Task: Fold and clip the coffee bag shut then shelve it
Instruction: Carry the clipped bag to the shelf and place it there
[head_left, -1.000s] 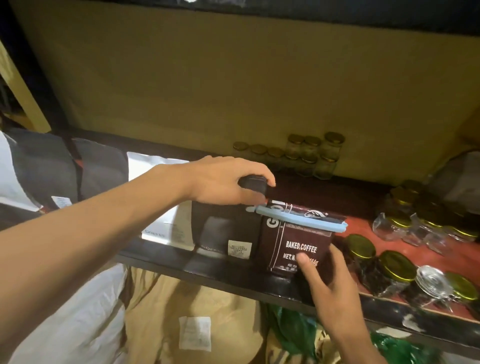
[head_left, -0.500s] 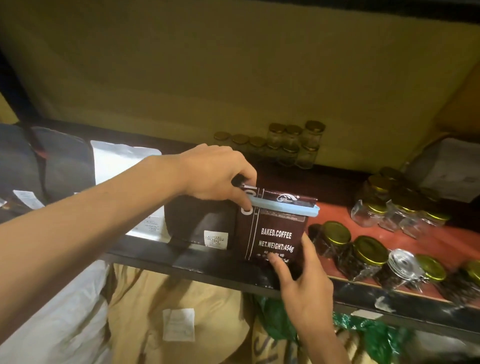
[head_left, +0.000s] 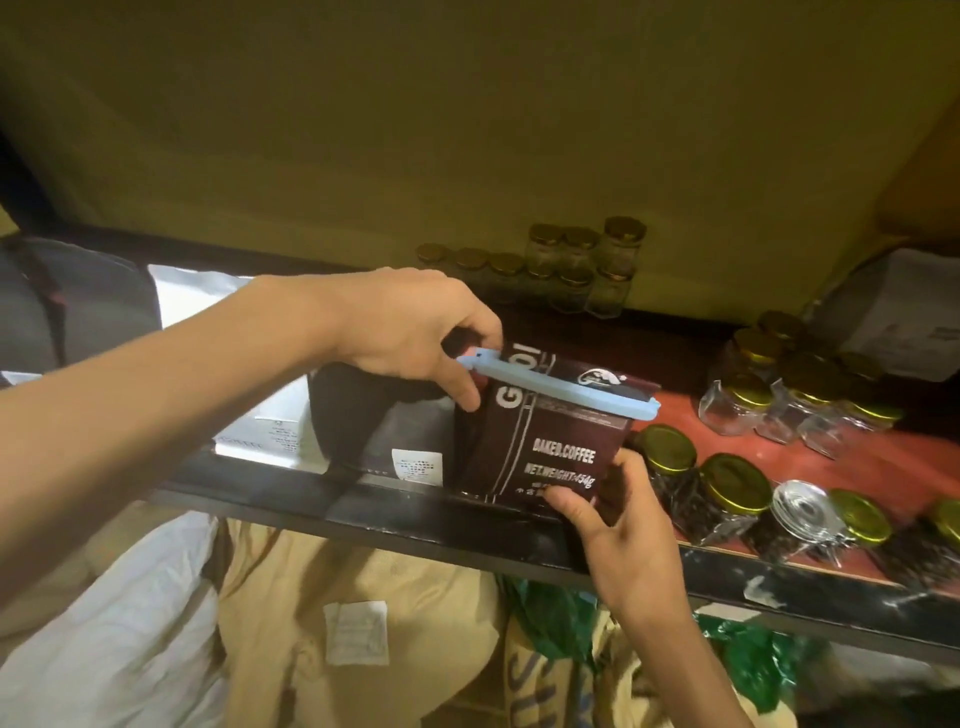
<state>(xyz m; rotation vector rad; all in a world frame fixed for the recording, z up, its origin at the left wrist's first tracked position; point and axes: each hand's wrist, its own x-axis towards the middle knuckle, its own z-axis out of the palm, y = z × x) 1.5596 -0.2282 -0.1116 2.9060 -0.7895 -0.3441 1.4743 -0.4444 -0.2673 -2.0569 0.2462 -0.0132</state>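
A dark brown coffee bag (head_left: 540, 441) printed "BAKED.COFFEE" stands upright at the shelf's black front edge (head_left: 426, 525). Its top is folded over and held by a long light-blue clip (head_left: 566, 387). My left hand (head_left: 410, 332) pinches the bag's top left corner at the clip's end. My right hand (head_left: 618, 525) grips the bag's lower right corner, thumb on its front face. The bag's back is hidden.
A black bag (head_left: 363, 415) with a white label and a white bag (head_left: 208, 301) stand left of the coffee bag. Several gold-lidded glass jars (head_left: 727, 483) crowd the red shelf surface on the right, more at the back (head_left: 576, 260). Sacks (head_left: 322, 623) lie below.
The coffee bag has shifted slightly on the shelf beside the black bag. My left hand slid from the bag's top to its top left corner; my right hand stays at the lower front.
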